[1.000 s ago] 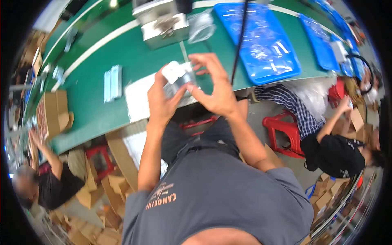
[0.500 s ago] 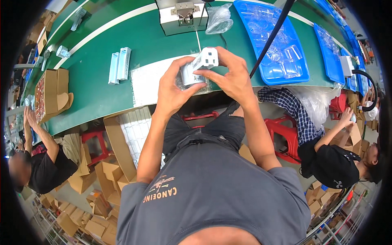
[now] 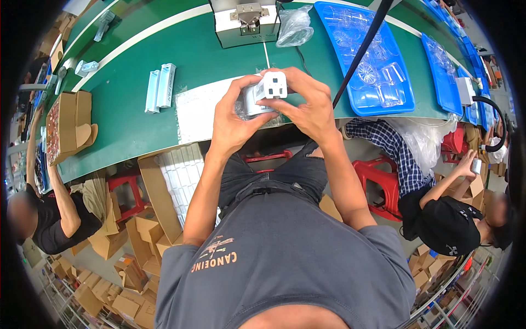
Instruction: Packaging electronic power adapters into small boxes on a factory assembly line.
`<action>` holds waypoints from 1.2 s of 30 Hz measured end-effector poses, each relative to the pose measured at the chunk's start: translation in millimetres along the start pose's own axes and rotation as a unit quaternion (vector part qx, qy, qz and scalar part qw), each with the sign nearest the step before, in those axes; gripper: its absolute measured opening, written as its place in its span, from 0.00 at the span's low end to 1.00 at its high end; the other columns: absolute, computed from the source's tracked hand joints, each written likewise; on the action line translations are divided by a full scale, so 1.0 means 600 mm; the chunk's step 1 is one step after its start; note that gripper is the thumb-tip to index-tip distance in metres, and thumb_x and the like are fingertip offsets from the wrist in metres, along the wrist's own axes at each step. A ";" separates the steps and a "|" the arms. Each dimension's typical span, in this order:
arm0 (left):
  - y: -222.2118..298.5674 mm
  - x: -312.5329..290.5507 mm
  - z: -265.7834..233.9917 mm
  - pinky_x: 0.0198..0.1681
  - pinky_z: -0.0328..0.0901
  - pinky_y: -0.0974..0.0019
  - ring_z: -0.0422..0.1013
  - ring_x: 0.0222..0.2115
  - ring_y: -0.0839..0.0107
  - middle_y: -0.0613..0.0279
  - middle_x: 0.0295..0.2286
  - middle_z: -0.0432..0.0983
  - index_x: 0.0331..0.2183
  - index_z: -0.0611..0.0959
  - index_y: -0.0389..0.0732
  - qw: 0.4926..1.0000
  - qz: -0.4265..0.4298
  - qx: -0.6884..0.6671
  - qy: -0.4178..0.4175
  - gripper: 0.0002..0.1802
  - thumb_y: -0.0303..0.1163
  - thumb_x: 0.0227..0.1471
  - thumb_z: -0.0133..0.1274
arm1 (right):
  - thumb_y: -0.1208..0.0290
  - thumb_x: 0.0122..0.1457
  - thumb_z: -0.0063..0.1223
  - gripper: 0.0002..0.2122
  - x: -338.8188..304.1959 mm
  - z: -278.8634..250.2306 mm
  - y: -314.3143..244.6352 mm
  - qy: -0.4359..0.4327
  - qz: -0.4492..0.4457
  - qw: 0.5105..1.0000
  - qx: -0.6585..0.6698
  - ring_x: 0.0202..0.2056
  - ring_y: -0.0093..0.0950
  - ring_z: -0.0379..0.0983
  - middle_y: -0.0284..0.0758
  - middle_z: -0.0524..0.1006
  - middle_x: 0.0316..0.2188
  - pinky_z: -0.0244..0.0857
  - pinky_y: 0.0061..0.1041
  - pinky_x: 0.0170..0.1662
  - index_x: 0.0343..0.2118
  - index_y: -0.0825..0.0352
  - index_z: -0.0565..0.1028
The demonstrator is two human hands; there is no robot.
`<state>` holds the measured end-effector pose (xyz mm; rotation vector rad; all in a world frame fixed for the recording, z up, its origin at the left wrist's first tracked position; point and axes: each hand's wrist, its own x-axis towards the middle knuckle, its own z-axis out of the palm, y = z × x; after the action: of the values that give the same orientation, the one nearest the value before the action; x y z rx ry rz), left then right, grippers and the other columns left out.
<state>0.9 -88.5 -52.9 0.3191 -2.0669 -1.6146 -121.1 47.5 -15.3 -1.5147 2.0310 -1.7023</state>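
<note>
My left hand (image 3: 232,112) curls around a white rounded body (image 3: 251,103), with thumb and fingers closed on its sides. Just above and to its right, my right hand (image 3: 308,97) pinches a narrow white box (image 3: 275,85). Several dark square openings mark the end of that box. The box overlaps the rounded body, and I cannot tell whether the two are joined. Both hands are over the near edge of the green table (image 3: 129,123). Beneath them lies a white sheet (image 3: 200,112) in clear plastic.
Two open pale blue-and-white boxes (image 3: 159,88) lie left. A metal-latched case (image 3: 247,24) stands ahead, beside a clear bag (image 3: 296,26). Blue trays (image 3: 408,104) of clear plastic parts are right. A cardboard carton (image 3: 74,127) sits far left. Co-workers sit at both sides.
The narrow white box has turned more upright and shifted slightly left in my right hand. My left hand barely moves. The left co-worker's arms have spread; the right co-worker's hands now show a pale cylinder.
</note>
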 end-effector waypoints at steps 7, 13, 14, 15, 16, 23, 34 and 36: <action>0.000 -0.001 0.000 0.51 0.67 0.65 0.74 0.46 0.67 0.57 0.44 0.78 0.50 0.78 0.40 1.000 0.004 0.000 0.002 0.36 0.26 0.35 0.73 | 0.80 0.47 0.69 0.18 -0.004 0.003 0.003 0.009 0.013 1.000 -0.001 0.40 0.30 0.81 0.39 0.82 0.41 0.74 0.27 0.44 0.44 0.74 0.80; -0.002 0.000 0.000 0.51 0.67 0.65 0.74 0.46 0.69 0.59 0.45 0.78 0.50 0.78 0.40 1.000 0.012 -0.026 -0.003 0.35 0.24 0.36 0.72 | 0.77 0.49 0.69 0.20 -0.002 0.000 0.014 0.006 -0.039 0.999 0.003 0.35 0.32 0.79 0.38 0.80 0.38 0.74 0.27 0.37 0.47 0.67 0.79; -0.003 0.000 -0.001 0.51 0.67 0.66 0.74 0.46 0.70 0.60 0.45 0.79 0.49 0.78 0.40 0.999 0.011 -0.039 -0.005 0.35 0.24 0.36 0.72 | 0.77 0.49 0.69 0.20 -0.002 -0.001 0.015 0.003 -0.044 0.999 0.007 0.35 0.32 0.79 0.38 0.80 0.38 0.73 0.28 0.38 0.47 0.67 0.79; -0.004 0.001 -0.002 0.51 0.67 0.66 0.74 0.46 0.70 0.60 0.45 0.79 0.49 0.78 0.40 0.999 0.011 -0.039 -0.004 0.35 0.24 0.36 0.72 | 0.77 0.49 0.69 0.20 -0.001 -0.003 0.016 0.002 -0.044 0.999 0.007 0.35 0.32 0.79 0.38 0.80 0.38 0.73 0.28 0.38 0.47 0.67 0.79; -0.004 0.001 -0.003 0.51 0.67 0.66 0.74 0.46 0.70 0.59 0.45 0.79 0.49 0.79 0.39 0.999 0.002 -0.042 -0.007 0.34 0.24 0.36 0.72 | 0.76 0.49 0.69 0.20 -0.001 -0.004 0.016 -0.006 -0.044 0.999 -0.008 0.36 0.33 0.79 0.38 0.81 0.38 0.73 0.28 0.39 0.47 0.67 0.80; -0.007 0.008 -0.010 0.49 0.68 0.67 0.75 0.42 0.71 0.60 0.40 0.81 0.45 0.81 0.37 1.000 -0.012 -0.026 -0.010 0.32 0.26 0.34 0.75 | 0.77 0.49 0.67 0.16 0.009 -0.002 0.005 -0.008 0.011 1.000 -0.003 0.37 0.30 0.80 0.39 0.82 0.35 0.71 0.28 0.40 0.43 0.71 0.81; 0.004 0.001 0.036 0.38 0.66 0.67 0.72 0.33 0.72 0.62 0.32 0.77 0.39 0.80 0.36 0.994 -0.026 0.005 0.105 0.24 0.26 0.38 0.70 | 0.71 0.58 0.58 0.15 -0.039 0.056 -0.058 0.074 0.055 0.987 -0.135 0.26 0.44 0.76 0.43 0.77 0.25 0.70 0.38 0.30 0.46 0.71 0.76; -0.004 0.002 0.055 0.41 0.67 0.63 0.73 0.36 0.63 0.57 0.36 0.76 0.40 0.79 0.35 0.982 0.082 0.065 0.155 0.23 0.24 0.38 0.68 | 0.70 0.59 0.57 0.12 -0.036 0.061 -0.056 0.044 0.138 0.975 -0.168 0.25 0.45 0.76 0.44 0.77 0.24 0.70 0.42 0.31 0.42 0.72 0.75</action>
<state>-17.4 -62.0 -60.8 0.4059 -1.9079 -1.2477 -67.4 41.3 -13.0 -1.1721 2.5393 -1.3975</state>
